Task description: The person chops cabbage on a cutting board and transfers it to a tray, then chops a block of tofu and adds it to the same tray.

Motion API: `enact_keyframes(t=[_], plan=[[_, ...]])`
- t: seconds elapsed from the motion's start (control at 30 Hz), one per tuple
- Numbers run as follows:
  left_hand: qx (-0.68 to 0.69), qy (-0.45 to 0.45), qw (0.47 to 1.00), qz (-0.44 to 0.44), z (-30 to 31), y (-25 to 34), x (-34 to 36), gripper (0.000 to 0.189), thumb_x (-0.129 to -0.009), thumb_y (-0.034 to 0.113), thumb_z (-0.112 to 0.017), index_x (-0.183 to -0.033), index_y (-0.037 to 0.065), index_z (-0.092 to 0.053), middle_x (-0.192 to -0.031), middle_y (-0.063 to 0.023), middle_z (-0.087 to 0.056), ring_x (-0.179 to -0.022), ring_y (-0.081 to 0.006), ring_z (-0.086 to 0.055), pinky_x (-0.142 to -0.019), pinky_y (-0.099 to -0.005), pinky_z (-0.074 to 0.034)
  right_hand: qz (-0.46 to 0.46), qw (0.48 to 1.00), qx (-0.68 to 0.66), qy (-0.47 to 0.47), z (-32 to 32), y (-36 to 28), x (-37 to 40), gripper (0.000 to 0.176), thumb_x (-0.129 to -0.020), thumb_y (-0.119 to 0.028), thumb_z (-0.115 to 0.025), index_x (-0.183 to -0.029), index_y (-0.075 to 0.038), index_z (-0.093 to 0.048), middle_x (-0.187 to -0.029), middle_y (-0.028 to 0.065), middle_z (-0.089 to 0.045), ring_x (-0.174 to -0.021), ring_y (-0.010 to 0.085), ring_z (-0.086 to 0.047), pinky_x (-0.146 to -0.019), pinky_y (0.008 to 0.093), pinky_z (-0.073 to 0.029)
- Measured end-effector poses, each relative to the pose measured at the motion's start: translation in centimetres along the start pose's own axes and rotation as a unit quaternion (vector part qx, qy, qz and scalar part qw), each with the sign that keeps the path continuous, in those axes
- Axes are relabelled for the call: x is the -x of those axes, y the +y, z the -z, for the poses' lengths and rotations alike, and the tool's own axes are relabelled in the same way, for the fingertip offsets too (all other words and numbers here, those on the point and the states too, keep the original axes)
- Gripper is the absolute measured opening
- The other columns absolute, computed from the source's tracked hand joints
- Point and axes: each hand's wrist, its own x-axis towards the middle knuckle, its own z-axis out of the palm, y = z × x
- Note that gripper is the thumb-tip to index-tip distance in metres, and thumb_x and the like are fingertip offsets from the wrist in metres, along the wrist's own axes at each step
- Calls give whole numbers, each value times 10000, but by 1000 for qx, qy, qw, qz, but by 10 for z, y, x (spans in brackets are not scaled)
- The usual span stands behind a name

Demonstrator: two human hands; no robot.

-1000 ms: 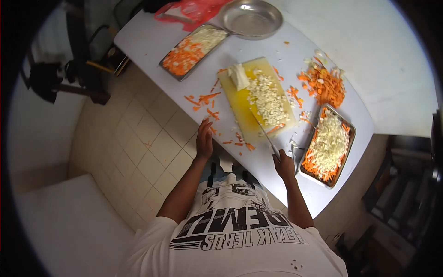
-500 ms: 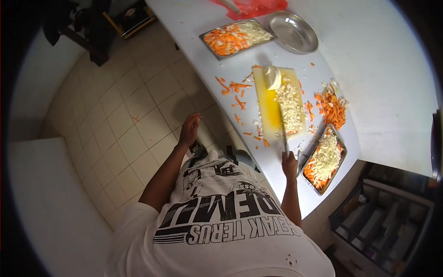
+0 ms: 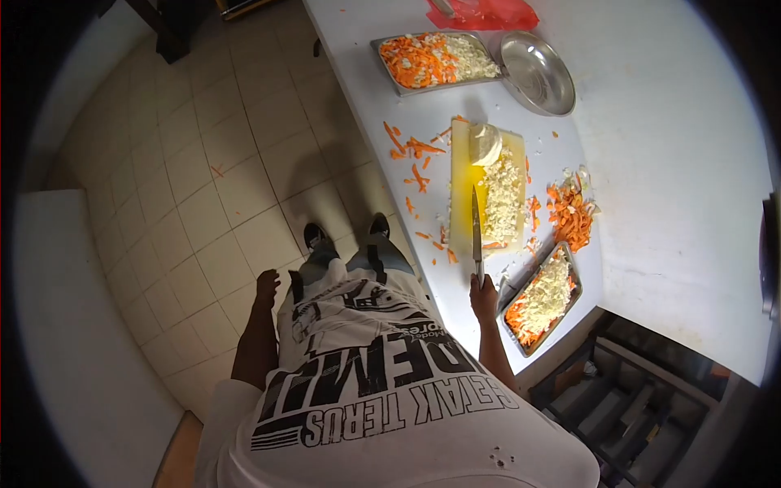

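My right hand point(image 3: 483, 298) grips the handle of a knife point(image 3: 477, 226), whose blade lies over the left part of the yellow cutting board point(image 3: 460, 167). Right of the blade is a long heap of finely chopped pale cabbage point(image 3: 503, 195). A larger uncut pale piece of cabbage point(image 3: 486, 145) sits at the board's far end. My left hand point(image 3: 268, 286) hangs beside my body, away from the table, its fingers loosely bent and apart with nothing in them.
A tray point(image 3: 399, 89) of shredded carrot and cabbage and a round metal bowl point(image 3: 538, 75) stand at the far end, near a red plastic bag point(image 3: 488, 15). Carrot peelings point(image 3: 572, 213) lie right of the board. Another filled tray point(image 3: 579, 286) is near my right hand.
My left hand has dropped lower and closer to my side. The knife has shifted left, away from the chopped cabbage, in my right hand. The camera view has shifted too.
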Motion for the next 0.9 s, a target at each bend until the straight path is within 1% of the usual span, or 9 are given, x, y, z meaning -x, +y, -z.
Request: enact_keyframes(t=[0.1, 0.2, 0.23, 0.3, 0.37, 0.43, 0.6, 0.73, 0.9], plan=[[-66, 15, 997, 40, -1, -15, 13, 392, -925, 328, -544, -1225, 75, -568, -1195, -92, -614, -1048, -236, -597, -892, -470, -449, -82, 996, -30, 3, 10, 13, -8, 319, -924, -312, -592, -818, -17, -536, -570, 149, -560, -452, 276, -552, -464, 406, -439], [-149, -52, 985, -71, -1, -41, -4, 342, -935, 274, -533, -1164, 28, -592, -1145, -101, -625, -993, -220, -621, -825, -396, -506, 5, 1000, -6, 18, 41, -6, -22, 332, -915, -316, -602, -819, -5, -541, -617, 204, -572, -543, 373, -582, -516, 454, -443], [-379, -68, 893, -232, 1, -49, -14, 226, -949, 161, -470, -1030, 3, -609, -957, -131, -641, -888, -241, -622, -767, -411, -507, 21, 999, 21, 41, 50, -10, -31, 338, -912, -327, -606, -822, -6, -549, -661, 236, -588, -627, 438, -588, -542, 481, -436], [-378, -69, 872, -302, -7, -62, -40, 214, -942, 154, -473, -995, -4, -608, -930, -150, -630, -893, -264, -623, -777, -420, -506, 5, 998, 35, 49, 64, -5, -63, 318, -915, -329, -602, -835, -23, -568, -683, 250, -594, -646, 466, -581, -539, 497, -423], [-394, -67, 842, -361, -19, -48, -47, 225, -933, 159, -487, -999, -17, -610, -952, -175, -634, -902, -301, -622, -812, -417, -504, 99, 988, 61, 98, 77, 11, -112, 325, -920, -351, -587, -853, -33, -569, -663, 245, -587, -628, 476, -572, -513, 502, -408], [-330, -59, 910, -245, -47, -7, -32, 262, -944, 208, -509, -1064, 2, -616, -1035, -171, -653, -982, -292, -627, -863, -395, -497, 93, 984, 115, 98, 85, 28, -163, 308, -918, -357, -568, -922, -50, -563, -669, 266, -593, -638, 487, -582, -510, 543, -418], [-332, -20, 921, -203, -94, 90, 29, 306, -970, 291, -501, -1138, 66, -623, -1153, -145, -650, -1094, -271, -615, -925, -374, -479, 122, 970, 205, 39, 105, 49, -239, 260, -915, -351, -587, -955, -104, -516, -712, 231, -632, -684, 469, -612, -555, 551, -469], [-294, 3, 926, -235, -82, 75, 18, 323, -971, 293, -492, -1145, 53, -620, -1113, -130, -662, -1020, -250, -638, -882, -370, -493, 180, 949, 246, -79, 142, 64, -213, 263, -917, -324, -592, -979, -92, -483, -760, 230, -632, -739, 456, -620, -604, 562, -470], [-148, 2, 984, -96, -67, 36, 29, 336, -956, 280, -504, -1132, 15, -614, -1028, -98, -659, -884, -192, -630, -796, -346, -498, 160, 962, 198, -97, 169, 86, -184, 217, -933, -281, -570, -983, -90, -481, -777, 234, -614, -770, 447, -608, -624, 535, -456]])
